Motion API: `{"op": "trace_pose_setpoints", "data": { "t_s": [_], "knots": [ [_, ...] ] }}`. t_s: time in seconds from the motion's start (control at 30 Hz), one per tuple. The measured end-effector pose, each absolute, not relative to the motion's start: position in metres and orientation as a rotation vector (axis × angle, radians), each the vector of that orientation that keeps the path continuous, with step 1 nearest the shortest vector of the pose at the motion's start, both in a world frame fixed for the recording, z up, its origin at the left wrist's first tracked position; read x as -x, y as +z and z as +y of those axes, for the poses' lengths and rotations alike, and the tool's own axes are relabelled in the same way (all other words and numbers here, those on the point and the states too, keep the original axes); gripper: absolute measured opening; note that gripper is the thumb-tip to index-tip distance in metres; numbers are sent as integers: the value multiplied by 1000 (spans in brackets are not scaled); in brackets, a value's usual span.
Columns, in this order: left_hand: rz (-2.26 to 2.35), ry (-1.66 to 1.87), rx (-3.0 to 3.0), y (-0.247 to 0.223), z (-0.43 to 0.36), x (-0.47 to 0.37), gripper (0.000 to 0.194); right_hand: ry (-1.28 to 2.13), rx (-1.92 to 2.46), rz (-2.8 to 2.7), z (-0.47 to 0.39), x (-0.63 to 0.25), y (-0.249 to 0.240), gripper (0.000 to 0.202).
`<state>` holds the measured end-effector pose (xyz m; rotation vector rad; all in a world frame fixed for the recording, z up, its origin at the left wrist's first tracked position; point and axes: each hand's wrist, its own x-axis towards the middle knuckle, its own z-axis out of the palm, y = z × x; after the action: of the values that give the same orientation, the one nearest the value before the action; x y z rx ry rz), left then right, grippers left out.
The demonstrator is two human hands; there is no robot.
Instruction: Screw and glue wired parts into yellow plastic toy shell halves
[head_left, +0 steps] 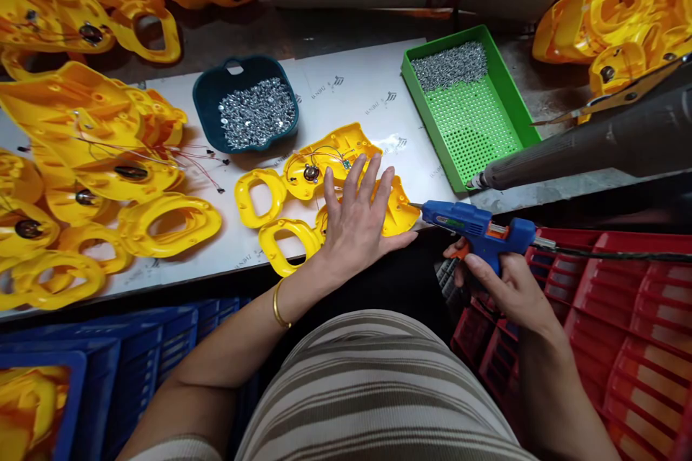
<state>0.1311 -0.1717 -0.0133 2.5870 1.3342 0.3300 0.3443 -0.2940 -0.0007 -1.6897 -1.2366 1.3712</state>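
My left hand [357, 227] lies with spread fingers over two yellow plastic shell halves near the table's front edge. The farther shell half [352, 137] shows its hollow inside, with thin wires, a round metal-rimmed part [311, 173] and a small green circuit board. Most of the nearer shell half [401, 210] is hidden under my palm. Each has an oval ring-shaped end towards the left. In my right hand [513, 288], a blue hot glue gun [478, 227] is gripped by its handle, fingers around the orange trigger. Its nozzle points left, close to the nearer shell's right end.
A dark teal bin [208, 122] and a green tray [511, 94] hold many small screws. Yellow shells [108, 137] pile up at left. A dark power screwdriver [573, 151] reaches in from the right. Red crates [621, 317] and blue crates [135, 353] stand below the table.
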Motion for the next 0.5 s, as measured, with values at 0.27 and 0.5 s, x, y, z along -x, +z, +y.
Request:
{"op": "trace_pose_setpoints", "data": {
  "t_s": [0.27, 0.5],
  "knots": [
    [1342, 308, -2597, -14, -172, -132, 92, 1304, 1826, -1249, -294, -341, 7, 39],
    [1336, 316, -2599, -14, -173, -132, 92, 1279, 1854, -1271, -296, -344, 5, 38]
  ]
}}
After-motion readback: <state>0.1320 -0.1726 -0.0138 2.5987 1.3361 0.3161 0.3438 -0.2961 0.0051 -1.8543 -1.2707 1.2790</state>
